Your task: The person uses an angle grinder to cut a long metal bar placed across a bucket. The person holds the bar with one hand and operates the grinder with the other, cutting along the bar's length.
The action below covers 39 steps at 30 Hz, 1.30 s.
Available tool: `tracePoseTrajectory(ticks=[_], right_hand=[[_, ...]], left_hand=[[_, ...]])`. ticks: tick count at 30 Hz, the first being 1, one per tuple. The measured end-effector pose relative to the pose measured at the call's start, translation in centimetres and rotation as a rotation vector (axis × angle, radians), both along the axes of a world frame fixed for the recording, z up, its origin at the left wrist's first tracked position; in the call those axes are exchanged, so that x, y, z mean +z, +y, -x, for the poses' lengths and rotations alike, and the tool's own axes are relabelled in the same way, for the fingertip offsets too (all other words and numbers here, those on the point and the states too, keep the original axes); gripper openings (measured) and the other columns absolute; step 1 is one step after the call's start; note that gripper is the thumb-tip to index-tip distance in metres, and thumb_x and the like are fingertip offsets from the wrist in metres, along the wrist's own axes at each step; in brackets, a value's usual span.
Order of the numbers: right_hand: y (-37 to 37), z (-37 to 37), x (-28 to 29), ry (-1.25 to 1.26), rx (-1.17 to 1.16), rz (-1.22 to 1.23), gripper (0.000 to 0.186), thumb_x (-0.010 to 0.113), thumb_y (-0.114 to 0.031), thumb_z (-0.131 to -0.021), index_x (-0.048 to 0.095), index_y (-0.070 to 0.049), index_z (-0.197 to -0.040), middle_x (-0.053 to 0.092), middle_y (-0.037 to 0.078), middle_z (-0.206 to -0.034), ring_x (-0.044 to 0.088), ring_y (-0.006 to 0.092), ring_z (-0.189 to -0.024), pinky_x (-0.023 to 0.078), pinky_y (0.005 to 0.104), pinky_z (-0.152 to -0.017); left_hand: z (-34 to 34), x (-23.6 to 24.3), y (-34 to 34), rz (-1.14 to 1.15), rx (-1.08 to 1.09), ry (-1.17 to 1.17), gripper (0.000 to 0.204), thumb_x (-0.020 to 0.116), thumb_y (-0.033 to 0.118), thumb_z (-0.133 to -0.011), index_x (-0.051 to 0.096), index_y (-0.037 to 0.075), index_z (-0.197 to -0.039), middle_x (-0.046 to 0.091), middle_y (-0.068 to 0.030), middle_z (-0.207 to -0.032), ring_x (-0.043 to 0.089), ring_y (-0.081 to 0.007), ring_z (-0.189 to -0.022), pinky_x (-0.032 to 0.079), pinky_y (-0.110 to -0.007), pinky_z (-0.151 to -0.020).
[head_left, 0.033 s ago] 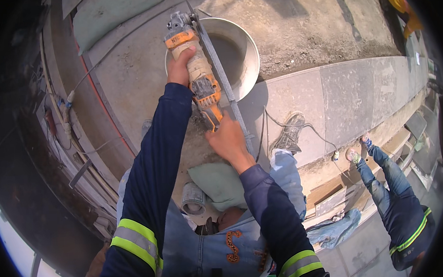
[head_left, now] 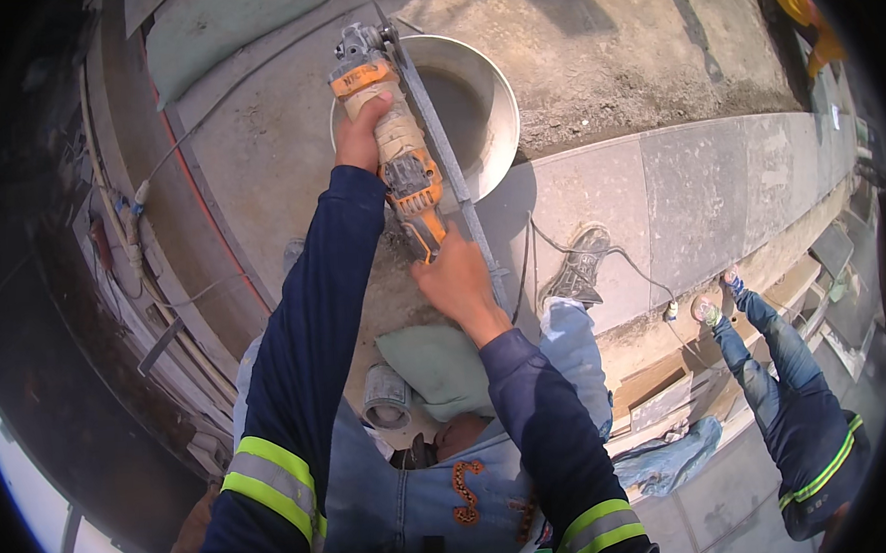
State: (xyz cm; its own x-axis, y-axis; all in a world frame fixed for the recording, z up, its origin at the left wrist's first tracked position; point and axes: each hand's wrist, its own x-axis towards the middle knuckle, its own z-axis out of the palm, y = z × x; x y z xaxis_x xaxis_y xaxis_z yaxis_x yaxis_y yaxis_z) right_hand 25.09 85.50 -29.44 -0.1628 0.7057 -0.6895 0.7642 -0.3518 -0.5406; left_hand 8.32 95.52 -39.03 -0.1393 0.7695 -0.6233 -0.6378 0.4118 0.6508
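The right grip [head_left: 459,286] holds the grinder [head_left: 418,183] as before.

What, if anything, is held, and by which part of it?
An orange angle grinder: left hand on its tape-wrapped body near the head, right hand on the rear handle.

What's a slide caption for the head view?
Left hand and right hand hold an orange angle grinder alongside a long grey strip.

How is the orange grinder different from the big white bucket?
The grinder is long and narrow; the bucket is wide and round. The grinder is orange and grey; the bucket whitish. The left hand and right hand hold the grinder, while the bucket stands on the ground.
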Motion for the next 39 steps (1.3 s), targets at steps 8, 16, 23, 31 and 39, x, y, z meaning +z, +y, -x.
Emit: tracePoseTrajectory(ticks=[8, 16, 23, 31, 39], right_hand=[[0.0, -0.1, -0.1, 0.010, -0.015, -0.009, 0.046, 0.074, -0.017, -0.080, 0.055, 0.010, -0.112, 0.070, 0.033, -0.091, 0.068, 0.0499, -0.090, 0.055, 0.0533, -0.082], [-0.6, -0.4, 0.0, 0.014, -0.021, -0.018, 0.046, 0.075, -0.016, -0.079, 0.055, 0.010, -0.111, 0.069, 0.034, -0.089, 0.068, 0.0506, -0.089, 0.055, 0.0539, -0.081], [-0.9, -0.7, 0.4, 0.029, -0.037, 0.028, 0.052, 0.074, -0.014, -0.076, 0.054, 0.014, -0.115, 0.068, 0.037, -0.092, 0.067, 0.0517, -0.092, 0.054, 0.0523, -0.083], [-1.1, -1.0, 0.7, 0.017, -0.027, 0.027, 0.054, 0.075, -0.015, -0.077, 0.054, 0.014, -0.117, 0.068, 0.035, -0.092, 0.067, 0.0507, -0.091, 0.055, 0.0522, -0.083], [-0.8, -0.7, 0.2, 0.019, -0.015, 0.017, 0.060, 0.074, -0.017, -0.079, 0.052, 0.013, -0.126, 0.070, 0.033, -0.092, 0.069, 0.0488, -0.090, 0.056, 0.0516, -0.082]], left_hand=[[-0.4, 0.5, -0.1, -0.009, 0.011, 0.017, 0.046, 0.067, 0.034, -0.092, 0.056, -0.001, -0.119, 0.069, -0.0183, -0.091, 0.073, -0.0320, -0.076, 0.063, -0.043, -0.064], [-0.8, 0.8, -0.6, 0.000, -0.001, 0.022, 0.048, 0.066, 0.036, -0.092, 0.056, -0.001, -0.122, 0.069, -0.0176, -0.091, 0.073, -0.0307, -0.076, 0.063, -0.042, -0.064], [-0.9, 0.7, -1.2, 0.004, -0.004, 0.016, 0.048, 0.066, 0.036, -0.092, 0.056, 0.000, -0.123, 0.069, -0.0175, -0.092, 0.073, -0.0301, -0.077, 0.063, -0.042, -0.064], [-1.2, 0.6, -1.6, 0.001, -0.008, 0.022, 0.049, 0.066, 0.036, -0.092, 0.056, 0.000, -0.124, 0.069, -0.0176, -0.093, 0.073, -0.0304, -0.078, 0.063, -0.042, -0.065], [-0.3, -0.1, -0.8, 0.004, -0.023, -0.002, 0.049, 0.066, 0.038, -0.091, 0.056, 0.001, -0.122, 0.069, -0.0174, -0.092, 0.073, -0.0304, -0.077, 0.063, -0.042, -0.065]])
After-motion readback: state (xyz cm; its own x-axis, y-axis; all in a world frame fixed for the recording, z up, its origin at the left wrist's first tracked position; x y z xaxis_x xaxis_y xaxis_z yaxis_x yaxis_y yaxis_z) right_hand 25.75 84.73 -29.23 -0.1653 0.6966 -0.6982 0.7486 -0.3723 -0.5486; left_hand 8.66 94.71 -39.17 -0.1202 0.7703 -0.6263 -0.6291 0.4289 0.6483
